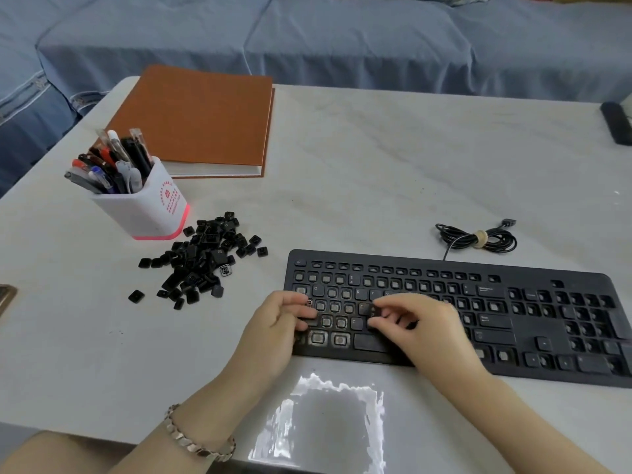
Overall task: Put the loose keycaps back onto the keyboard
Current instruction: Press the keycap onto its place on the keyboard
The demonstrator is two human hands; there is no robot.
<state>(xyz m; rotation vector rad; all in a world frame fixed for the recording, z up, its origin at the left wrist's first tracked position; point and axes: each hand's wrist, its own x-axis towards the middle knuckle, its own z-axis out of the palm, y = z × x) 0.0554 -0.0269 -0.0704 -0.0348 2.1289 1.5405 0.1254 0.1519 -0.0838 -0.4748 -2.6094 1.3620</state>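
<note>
Barely see keycap (372, 311) pinched in right hand (424, 325) over keyboard (513, 323), can't read left hand (277, 323) grip; keyboard end cropped, pale table (376, 165) under, blue fabric (342, 46) beyond.

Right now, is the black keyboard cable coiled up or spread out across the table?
Coiled: the black cable lies in loops behind the black keyboard, cinched at its middle by a pale tie.
</note>
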